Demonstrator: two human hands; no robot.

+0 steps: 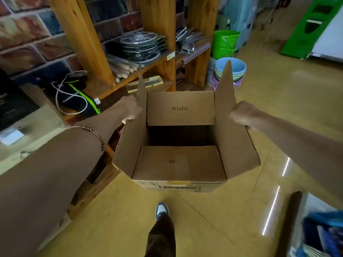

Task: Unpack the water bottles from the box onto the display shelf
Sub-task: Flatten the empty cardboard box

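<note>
Box [178,162] floor in shadow, both hands' fingers behind its side flaps, shelf goods blurred.

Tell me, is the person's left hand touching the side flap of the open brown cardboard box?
Touching. The head view shows the left hand with its fingers curled over the edge of the brown cardboard box's left flap.

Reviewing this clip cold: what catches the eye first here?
The open cardboard box at centre, carried above the floor, with the left hand and right hand each gripping a side flap; no bottles show inside. Behind it, on the left, stands a wooden shelf, with green buckets beside it.
</note>
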